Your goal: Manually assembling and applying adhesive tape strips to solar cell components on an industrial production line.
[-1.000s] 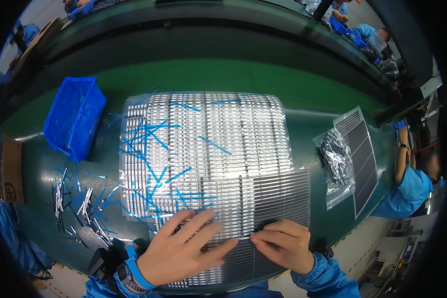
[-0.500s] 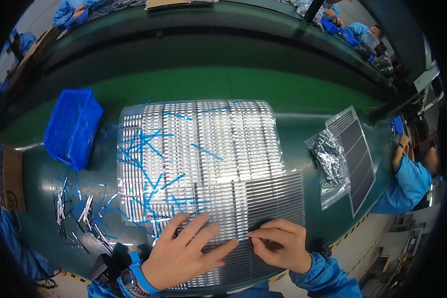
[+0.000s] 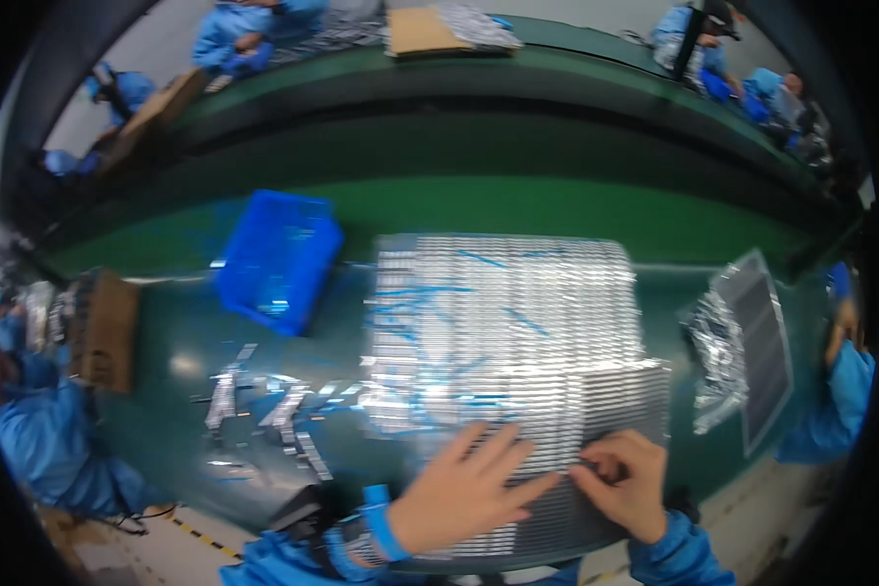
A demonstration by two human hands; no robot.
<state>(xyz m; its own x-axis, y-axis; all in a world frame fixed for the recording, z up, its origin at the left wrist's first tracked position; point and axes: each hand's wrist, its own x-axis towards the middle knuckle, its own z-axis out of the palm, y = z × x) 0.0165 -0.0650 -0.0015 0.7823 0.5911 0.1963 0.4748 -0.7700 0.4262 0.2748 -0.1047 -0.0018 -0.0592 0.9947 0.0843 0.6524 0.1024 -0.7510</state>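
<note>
Before me lies a sheet covered in rows of narrow silver strips [image 3: 547, 313]. Over its near right part is a dark grey ribbed sheet [image 3: 627, 396]. My left hand [image 3: 464, 496] rests flat on the rows near the front, fingers spread. My right hand [image 3: 631, 481] is closed in a pinch at the border between the silver rows and the dark ribbed area. Whatever lies between its fingertips is too small and blurred to make out. Thin blue strips [image 3: 422, 290] are scattered over the left half of the silver rows.
A blue plastic bin [image 3: 313, 256] stands at the back left, with loose silver strips [image 3: 288, 402] nearer me. A clear bag of silver pieces [image 3: 718, 361] overlaps another dark sheet [image 3: 767, 342] on the right. A cardboard box [image 3: 114, 332] sits far left. Co-workers in blue sleeves [image 3: 845, 396] are around.
My view has swung left, so the whole scene sits further right and lower, and is blurred. Both hands keep nearly the same places on the sheet.
</note>
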